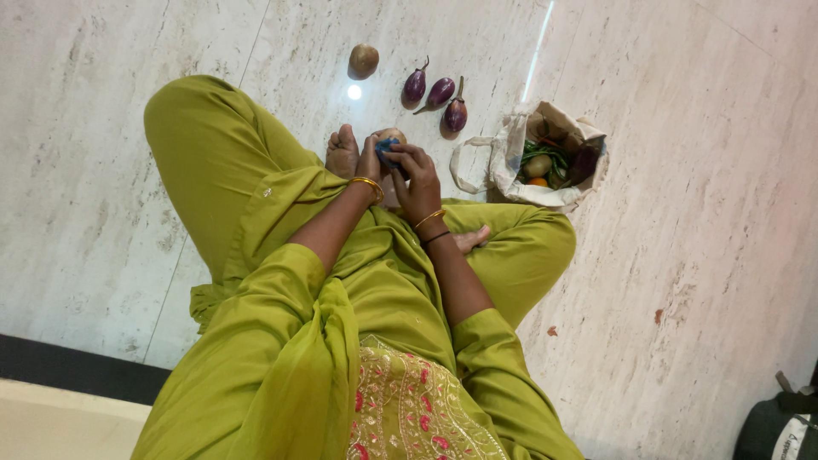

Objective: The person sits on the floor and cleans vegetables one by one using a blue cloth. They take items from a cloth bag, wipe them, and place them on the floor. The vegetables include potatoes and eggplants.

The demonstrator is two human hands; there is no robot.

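I sit cross-legged on a pale marble floor in green clothes. My left hand (370, 159) holds a brown potato (393, 135) in front of my feet. My right hand (414, 175) grips a small blue-handled tool (385, 150), likely a peeler, pressed against the potato. Both wrists wear gold bangles. Another potato (364, 59) lies on the floor further out. Three small purple aubergines (440, 92) lie in a row to its right.
An open cloth bag (511, 153) with green beans, an aubergine and other vegetables sits on the floor at my right knee. A dark bag (780, 426) shows at the lower right corner. A dark skirting strip (68, 366) runs at lower left.
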